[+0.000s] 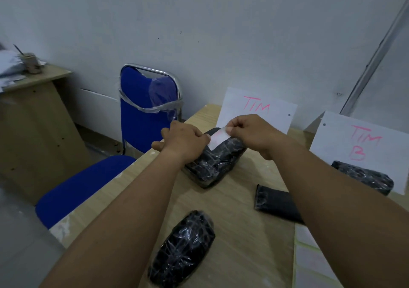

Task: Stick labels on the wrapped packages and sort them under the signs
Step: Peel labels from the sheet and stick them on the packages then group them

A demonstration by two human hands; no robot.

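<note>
A black package wrapped in clear film (215, 161) lies on the wooden table (239, 219) below a white sign with "TIM" in pink (256, 108). A white label (218, 140) sits over its top. My left hand (184, 140) pinches the label's left edge and rests on the package. My right hand (252, 131) pinches the label's upper right corner. A second sign, "TIM B" (363, 146), stands at the right with a wrapped package (365, 176) below it. Two more black packages lie nearer me, one (182, 249) at the front and one (274, 202) partly under my right forearm.
A sheet of blank labels (309, 259) lies at the table's right front corner. A blue chair (143, 115) stands against the table's left edge. A wooden cabinet (33, 115) with a jar and papers is at the far left. A white wall is behind.
</note>
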